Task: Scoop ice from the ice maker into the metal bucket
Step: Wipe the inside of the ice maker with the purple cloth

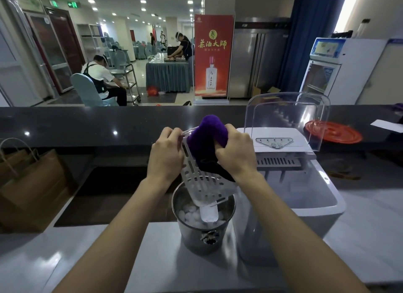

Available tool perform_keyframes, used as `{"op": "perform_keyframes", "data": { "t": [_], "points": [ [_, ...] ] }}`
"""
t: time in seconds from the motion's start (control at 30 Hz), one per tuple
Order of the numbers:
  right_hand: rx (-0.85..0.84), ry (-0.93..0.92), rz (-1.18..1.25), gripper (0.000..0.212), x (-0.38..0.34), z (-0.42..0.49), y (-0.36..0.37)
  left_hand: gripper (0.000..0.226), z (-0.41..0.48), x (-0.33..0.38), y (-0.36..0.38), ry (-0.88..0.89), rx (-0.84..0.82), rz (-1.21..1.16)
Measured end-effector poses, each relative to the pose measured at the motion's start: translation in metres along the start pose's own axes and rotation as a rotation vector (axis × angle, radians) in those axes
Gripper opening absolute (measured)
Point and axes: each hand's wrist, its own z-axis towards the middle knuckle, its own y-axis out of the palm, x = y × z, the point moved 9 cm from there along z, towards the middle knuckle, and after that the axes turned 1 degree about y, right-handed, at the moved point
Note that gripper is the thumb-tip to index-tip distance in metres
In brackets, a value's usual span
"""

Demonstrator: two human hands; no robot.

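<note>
A metal bucket [196,233] stands on the grey counter and holds ice cubes [189,212] and a white scoop [209,214]. Above it I hold a white slotted ice basket [200,179], tilted with its low end inside the bucket's rim. My left hand [165,155] grips the basket's left edge. My right hand [236,153] grips a purple cloth [207,138] pressed against the basket's upper part. The white ice maker [305,183] sits just right of the bucket, its clear lid [287,116] raised.
A brown paper bag [28,183] stands at the left. A dark raised ledge [87,122] runs across behind the work surface, with a red round lid [335,133] on it at the right. A recessed dark well [122,190] lies left of the bucket. People work in the hall beyond.
</note>
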Motion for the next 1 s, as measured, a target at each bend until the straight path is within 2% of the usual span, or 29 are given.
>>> {"op": "perform_keyframes", "data": {
  "t": [0.1,0.2,0.27,0.33,0.4,0.5,0.57,0.63,0.67,0.73,0.8,0.9,1.0],
  "points": [
    [0.023,-0.065,-0.091,0.011,-0.005,0.008,-0.007,0.017,0.004,0.014,-0.01,0.123,0.008,0.214],
    [0.004,-0.119,-0.094,0.014,-0.009,0.012,-0.005,0.019,0.018,0.037,-0.016,0.319,-0.028,0.33],
    [-0.004,-0.116,-0.065,0.018,-0.012,0.015,-0.005,0.035,0.027,0.045,-0.014,0.369,-0.083,0.319],
    [-0.028,-0.084,-0.061,0.024,-0.008,0.015,-0.003,0.048,0.034,0.04,-0.015,0.324,-0.091,0.266],
    [-0.082,-0.046,-0.093,0.031,0.001,0.011,0.001,0.044,0.038,0.029,-0.019,0.258,-0.064,0.261],
    [-0.134,-0.016,-0.146,0.02,0.011,0.001,0.003,0.037,0.036,0.019,-0.024,0.21,-0.026,0.299],
    [-0.114,-0.064,-0.199,0.01,0.007,-0.001,-0.001,0.032,0.033,0.021,-0.021,0.201,-0.074,0.351],
    [-0.088,-0.135,-0.254,0.01,-0.002,0.003,-0.006,0.022,0.033,0.025,-0.018,0.196,-0.15,0.404],
    [-0.095,-0.172,-0.274,0.011,-0.006,0.005,-0.006,0.025,0.035,0.027,-0.016,0.187,-0.187,0.411],
    [-0.139,-0.196,-0.268,0.017,-0.007,0.011,-0.004,0.031,0.039,0.023,-0.01,0.129,-0.285,0.391],
    [-0.149,-0.144,-0.187,0.028,-0.002,0.013,-0.006,0.028,0.04,0.017,-0.005,0.083,-0.321,0.378],
    [0.134,-0.126,-0.062,0.043,-0.001,0.002,-0.03,0.015,0.034,0.012,-0.001,0.037,-0.297,0.375],
    [0.451,-0.122,0.18,0.051,-0.005,-0.023,-0.061,0.013,0.028,0.004,-0.002,-0.027,-0.259,0.343]
  ]
}}
